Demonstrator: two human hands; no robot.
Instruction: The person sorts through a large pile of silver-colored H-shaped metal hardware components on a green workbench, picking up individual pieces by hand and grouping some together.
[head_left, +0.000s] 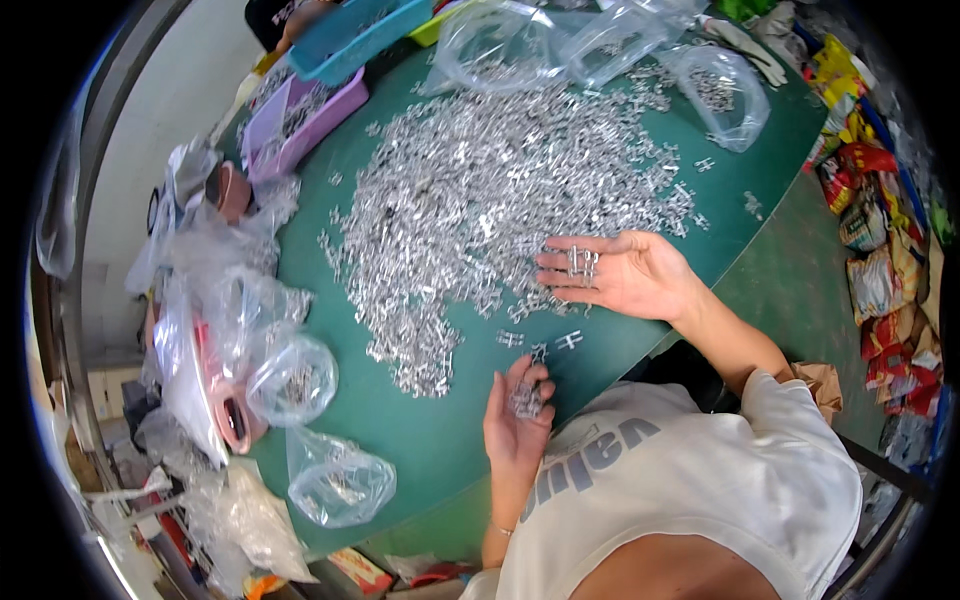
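Observation:
Palm up, my right hand point(640, 275) is held at the near right edge of the pile, its fingers stretched out. A few small silvery metal pieces point(582, 263) lie in a row across those fingers. Closer to me, my left hand point(515, 415) is cupped palm up, with its fingers curled round a small cluster of metal pieces point(525, 400). A few loose pieces point(569, 340) lie on the green table just beyond its fingertips. The large heap of like pieces point(480, 190) spreads over the table's middle.
On the green table point(420, 450), clear plastic bags point(340, 480) stand at the left and far side. A purple bin point(300, 125) and a blue bin point(360, 40) hold pieces at the far left, near another person's hand. Colourful packages point(870, 220) line the right.

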